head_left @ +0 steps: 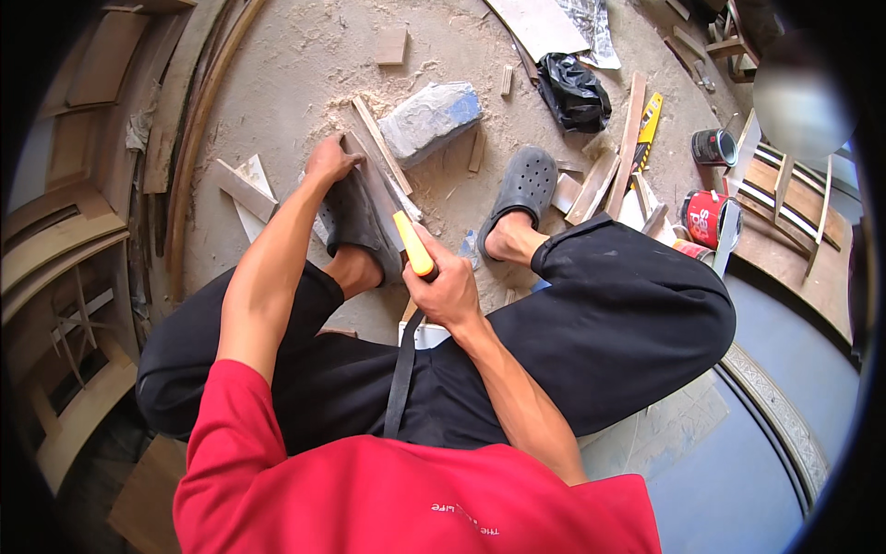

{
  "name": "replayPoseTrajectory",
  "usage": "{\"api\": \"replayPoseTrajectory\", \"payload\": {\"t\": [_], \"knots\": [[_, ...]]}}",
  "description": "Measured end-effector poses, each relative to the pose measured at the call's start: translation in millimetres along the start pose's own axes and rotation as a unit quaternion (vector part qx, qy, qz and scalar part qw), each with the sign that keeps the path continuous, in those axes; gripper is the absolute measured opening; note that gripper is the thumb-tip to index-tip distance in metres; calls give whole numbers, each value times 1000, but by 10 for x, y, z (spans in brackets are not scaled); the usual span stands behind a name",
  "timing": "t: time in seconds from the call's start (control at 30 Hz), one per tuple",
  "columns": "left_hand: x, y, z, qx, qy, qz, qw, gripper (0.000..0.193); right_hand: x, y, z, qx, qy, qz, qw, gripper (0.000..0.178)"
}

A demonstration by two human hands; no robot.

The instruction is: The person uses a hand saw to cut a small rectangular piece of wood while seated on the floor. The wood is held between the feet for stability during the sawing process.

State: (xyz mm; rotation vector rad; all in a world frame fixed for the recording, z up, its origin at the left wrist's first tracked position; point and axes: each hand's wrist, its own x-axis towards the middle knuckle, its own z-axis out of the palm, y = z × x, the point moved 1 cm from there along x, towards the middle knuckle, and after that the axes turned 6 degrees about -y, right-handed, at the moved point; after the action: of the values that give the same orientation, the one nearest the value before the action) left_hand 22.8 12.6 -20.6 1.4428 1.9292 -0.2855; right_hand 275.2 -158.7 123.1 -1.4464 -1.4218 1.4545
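My right hand is closed around a tool with a yellow handle and a black end; its working part cannot be made out. Between my feet and slanting away from me is a narrow brown wood strip. My left hand grips the far end of this strip, fingers bent over its edge, just above my left clog. The yellow handle lies at the strip's near end. Alongside, to the right, a thinner pale stick leans toward a grey-white block.
My grey clogs stand on a dusty floor strewn with shavings. Wood offcuts, a yellow-and-black tool, a black plastic bag and a red can lie to the right. Curved wooden frames line the left.
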Motion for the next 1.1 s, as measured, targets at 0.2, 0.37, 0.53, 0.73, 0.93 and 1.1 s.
{"api": "replayPoseTrajectory", "payload": {"t": [0.2, 0.37, 0.53, 0.73, 0.93, 1.1], "knots": [[159, -97, 111, -54, 71, -36, 995, 61, 110, -22, 167, 4, 10, 7, 1000, 53], [120, -108, 82, -80, 72, -45, 993, 61, 58, -79, 180, 7, -11, 45, 999, 53], [106, -76, 44, -72, 87, -11, 994, 60, 57, -65, 148, 34, -5, 42, 999, 52], [99, -73, 66, -109, 78, -40, 990, 56, 217, -115, 166, -4, -15, 35, 999, 53], [135, -93, 71, -114, 77, -45, 989, 53, 249, -138, 325, -12, -34, 21, 999, 55], [152, -126, 82, -123, 65, -55, 989, 53, 101, -130, 260, -14, -39, 70, 997, 56]]}}
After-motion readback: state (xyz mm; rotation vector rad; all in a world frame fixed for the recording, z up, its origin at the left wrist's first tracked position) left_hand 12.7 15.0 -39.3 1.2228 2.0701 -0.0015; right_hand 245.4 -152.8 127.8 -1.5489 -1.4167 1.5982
